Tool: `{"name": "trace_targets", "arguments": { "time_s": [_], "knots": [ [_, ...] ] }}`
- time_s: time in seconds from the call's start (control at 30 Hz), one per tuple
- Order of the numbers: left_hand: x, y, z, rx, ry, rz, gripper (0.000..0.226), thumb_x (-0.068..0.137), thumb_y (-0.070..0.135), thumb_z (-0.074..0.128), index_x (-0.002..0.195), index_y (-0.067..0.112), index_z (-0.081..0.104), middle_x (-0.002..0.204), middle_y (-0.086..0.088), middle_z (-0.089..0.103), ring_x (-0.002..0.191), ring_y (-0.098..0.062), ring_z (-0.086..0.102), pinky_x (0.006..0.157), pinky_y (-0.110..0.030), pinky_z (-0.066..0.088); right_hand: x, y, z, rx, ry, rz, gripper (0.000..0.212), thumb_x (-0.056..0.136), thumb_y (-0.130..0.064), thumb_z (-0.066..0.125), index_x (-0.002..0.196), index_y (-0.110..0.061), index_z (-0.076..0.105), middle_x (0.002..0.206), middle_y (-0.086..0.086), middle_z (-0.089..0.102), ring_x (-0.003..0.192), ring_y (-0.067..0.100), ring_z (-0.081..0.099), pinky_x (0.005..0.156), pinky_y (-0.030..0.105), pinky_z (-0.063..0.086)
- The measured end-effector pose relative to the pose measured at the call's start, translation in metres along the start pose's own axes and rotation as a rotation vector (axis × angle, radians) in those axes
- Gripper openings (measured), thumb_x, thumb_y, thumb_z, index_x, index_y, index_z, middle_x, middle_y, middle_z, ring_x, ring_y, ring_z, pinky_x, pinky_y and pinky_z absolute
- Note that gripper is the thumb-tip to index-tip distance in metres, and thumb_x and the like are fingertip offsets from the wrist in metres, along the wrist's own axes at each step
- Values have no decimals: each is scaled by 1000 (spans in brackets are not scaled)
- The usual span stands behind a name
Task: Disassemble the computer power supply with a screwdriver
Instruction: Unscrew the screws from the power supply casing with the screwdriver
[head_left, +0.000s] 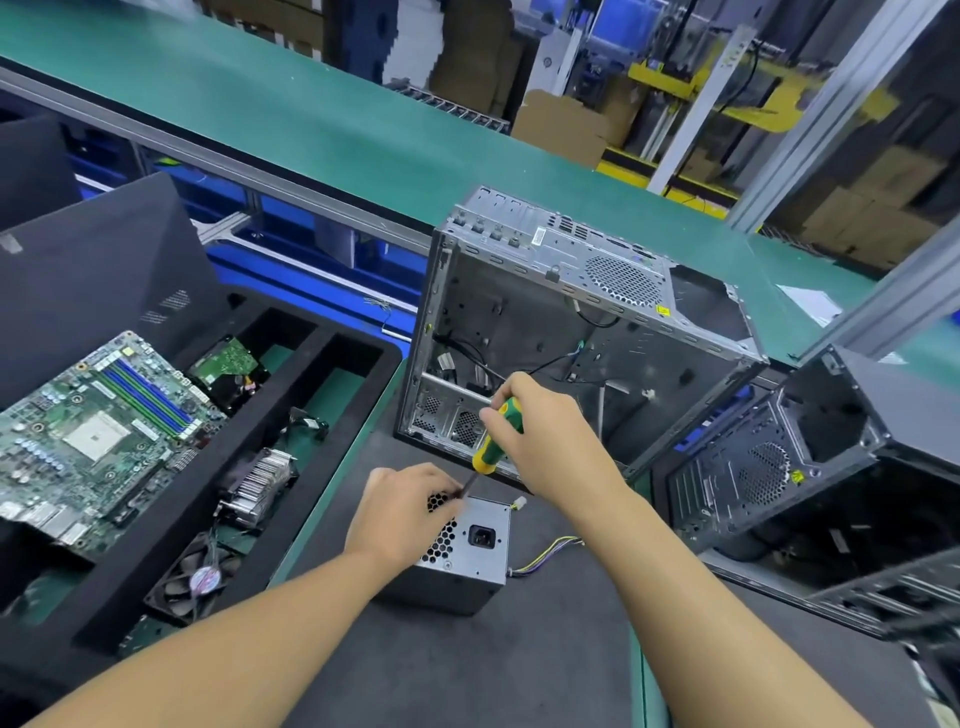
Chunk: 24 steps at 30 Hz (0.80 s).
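two hands – right hand (543, 434) gripping green-yellow screwdriver (492, 444), left hand (402, 512) clasping boxy grey metal power supply (480, 569), honeycomb-vented

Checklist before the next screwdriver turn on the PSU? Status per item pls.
1. Right hand grip on screwdriver handle: ok.
2. Left hand holds power supply at its top edge: ok.
3. Tip seated in a screw: cannot tell, left fingers hide it.
4. Power supply sits flat on grey mat: ok.
5. Wires clear of the tool: ok, they trail to the right.
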<state>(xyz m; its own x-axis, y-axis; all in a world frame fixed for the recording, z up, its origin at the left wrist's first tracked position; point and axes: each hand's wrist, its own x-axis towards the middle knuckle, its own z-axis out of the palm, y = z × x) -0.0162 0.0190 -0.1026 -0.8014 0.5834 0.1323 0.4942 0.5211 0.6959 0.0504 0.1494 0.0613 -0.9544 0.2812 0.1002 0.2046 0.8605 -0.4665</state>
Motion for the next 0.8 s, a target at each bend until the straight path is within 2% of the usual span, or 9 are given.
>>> {"name": "trace_targets", "arguments": {
  "time_s": [0.1, 0.23, 0.33, 0.43, 0.47, 0.53, 0.67, 0.73, 0.8],
  "knots": [
    [1, 0, 2, -2, 32, -23, 19, 88, 48, 67, 96, 35, 77, 100, 25, 68, 91, -6, 63, 96, -31, 44, 2, -2, 2, -33, -24, -25, 14, 99, -32, 53, 92, -21, 50, 71, -11, 53, 60, 2, 47, 48, 16, 31],
    [3, 0, 4, -39, 51, -30, 15, 85, 46, 72, 92, 34, 79, 96, 26, 69, 88, 5, 62, 96, -31, 46, 1, 0, 4, -43, -33, -48, 16, 99, -31, 54, 91, -19, 49, 64, -12, 51, 65, -6, 50, 52, 12, 35],
    [1, -1, 2, -41, 54, -11, 13, 83, 43, 73, 94, 37, 78, 95, 27, 68, 84, 8, 60, 95, -33, 47, 2, -1, 4, -68, -59, -20, 20, 99, -36, 53, 92, -18, 47, 69, -10, 51, 63, 5, 49, 47, 17, 31],
    [-1, 0, 0, -73, -34, -44, 48, 78, 49, 63, 125, 53, 54, 101, 34, 61, 89, 0, 55, 97, -26, 41, 5, -8, 3, -203, -105, 3, 35, 98, -48, 49, 89, -16, 39, 67, -3, 47, 58, 16, 47, 44, 27, 28],
    [-2, 1, 0, -45, -61, -70, 55, 77, 53, 57, 131, 52, 44, 106, 34, 58, 97, 0, 49, 99, -22, 35, 6, -11, 3, -293, -98, 2, 40, 97, -53, 46, 87, -16, 36, 65, -2, 44, 53, 16, 43, 42, 29, 26],
    [-5, 4, 3, 147, -37, -61, 55, 80, 60, 43, 132, 42, 46, 117, 28, 55, 104, 2, 38, 102, -24, 26, 6, -18, 3, -470, -71, -36, 46, 96, -60, 39, 87, -16, 33, 62, -2, 39, 48, 16, 35, 42, 30, 21],
    [-6, 9, 14, 511, -87, 3, 72, 87, 61, 14, 129, 23, 59, 123, 10, 55, 119, -13, 46, 112, -39, 20, 13, -23, -2, -364, -248, -122, 24, 101, -38, 44, 91, -17, 35, 73, 4, 49, 64, 29, 46, 48, 32, 28],
    [-3, 8, 15, 539, -104, 7, 71, 86, 61, 12, 121, 23, 61, 112, 8, 59, 111, -17, 49, 106, -38, 27, 18, -22, -11, -276, -394, -110, 7, 96, -25, 49, 95, -20, 44, 91, 3, 52, 83, 28, 51, 61, 35, 40],
    [-2, 7, 14, 557, -94, 22, 66, 87, 61, 13, 109, 24, 62, 100, 7, 59, 101, -18, 50, 98, -37, 32, 19, -22, -20, -234, -493, -59, 8, 90, -21, 52, 95, -27, 52, 101, -1, 47, 91, 24, 50, 77, 37, 45]
  ]
}}
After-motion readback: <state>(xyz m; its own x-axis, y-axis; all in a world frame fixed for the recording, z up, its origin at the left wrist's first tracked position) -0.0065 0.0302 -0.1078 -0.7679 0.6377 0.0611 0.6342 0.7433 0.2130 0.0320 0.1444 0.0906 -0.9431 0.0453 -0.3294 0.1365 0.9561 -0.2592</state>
